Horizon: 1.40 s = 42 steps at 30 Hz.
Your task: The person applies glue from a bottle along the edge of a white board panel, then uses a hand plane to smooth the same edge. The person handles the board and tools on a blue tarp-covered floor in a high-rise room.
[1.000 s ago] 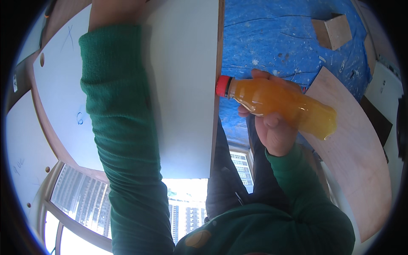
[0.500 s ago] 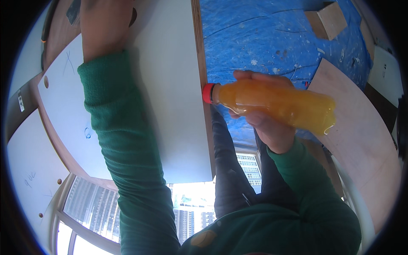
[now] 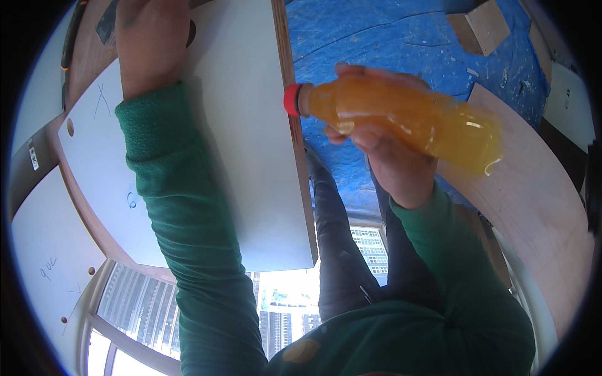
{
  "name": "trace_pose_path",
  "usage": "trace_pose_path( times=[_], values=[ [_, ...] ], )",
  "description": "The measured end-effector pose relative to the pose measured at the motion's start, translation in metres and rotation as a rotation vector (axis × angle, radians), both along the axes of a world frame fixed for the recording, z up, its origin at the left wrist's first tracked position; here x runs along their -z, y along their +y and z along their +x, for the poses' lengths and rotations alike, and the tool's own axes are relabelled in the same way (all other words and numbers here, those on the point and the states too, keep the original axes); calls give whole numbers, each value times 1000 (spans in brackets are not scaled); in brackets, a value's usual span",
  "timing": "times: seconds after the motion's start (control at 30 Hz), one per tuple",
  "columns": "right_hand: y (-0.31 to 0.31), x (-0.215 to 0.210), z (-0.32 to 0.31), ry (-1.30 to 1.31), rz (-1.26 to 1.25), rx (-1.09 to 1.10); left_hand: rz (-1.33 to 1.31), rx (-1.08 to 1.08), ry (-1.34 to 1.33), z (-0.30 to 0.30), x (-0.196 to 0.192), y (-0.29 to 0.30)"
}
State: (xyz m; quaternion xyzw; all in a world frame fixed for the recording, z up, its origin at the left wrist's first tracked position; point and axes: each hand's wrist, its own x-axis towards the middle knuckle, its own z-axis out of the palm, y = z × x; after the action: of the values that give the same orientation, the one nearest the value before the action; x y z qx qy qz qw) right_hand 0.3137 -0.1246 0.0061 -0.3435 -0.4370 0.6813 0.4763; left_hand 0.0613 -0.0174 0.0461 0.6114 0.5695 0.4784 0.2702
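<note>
My right hand (image 3: 401, 166) is wrapped round a clear plastic bottle (image 3: 395, 116) full of orange liquid, with a red cap (image 3: 291, 100). The bottle lies nearly sideways, its cap toward the left. In the picture the cap overlaps the plywood edge of a white board (image 3: 254, 163); whether it touches cannot be told. My left hand (image 3: 152, 47) reaches to the far end of that board, beside a dark round hole (image 3: 192, 32). Its fingers run past the upper edge of the view, so what they hold is hidden.
A blue sheet (image 3: 364, 44) covers the floor at the far right, with a wooden box-like piece (image 3: 481, 28) on it. A curved plywood panel (image 3: 527, 188) stands at right. More white panels (image 3: 53, 250) with pen marks lie left. Windows (image 3: 141, 301) show tall buildings.
My right hand has carried the bottle farther away and slightly left, and its cap now overlaps the board's edge more. My left hand has shifted a little in the view.
</note>
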Motion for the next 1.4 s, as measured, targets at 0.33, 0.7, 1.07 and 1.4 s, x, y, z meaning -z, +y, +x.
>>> trace_pose_path(
  times=[0.33, 0.7, 1.07, 1.4],
  values=[
    [-3, 2, 7, -31, 9, -43, -36, -9, 47, 0, -4, 3],
    [-9, -6, 9, -23, -80, -58, -5, -66, -2, 11, -1, -1],
    [38, 4, -7, 23, -82, -16, -32, -80, -270, -8, 21, 8],
    [0, 7, 9, 30, -160, -12, -36, -69, -53, 14, -1, -2]
  ],
)
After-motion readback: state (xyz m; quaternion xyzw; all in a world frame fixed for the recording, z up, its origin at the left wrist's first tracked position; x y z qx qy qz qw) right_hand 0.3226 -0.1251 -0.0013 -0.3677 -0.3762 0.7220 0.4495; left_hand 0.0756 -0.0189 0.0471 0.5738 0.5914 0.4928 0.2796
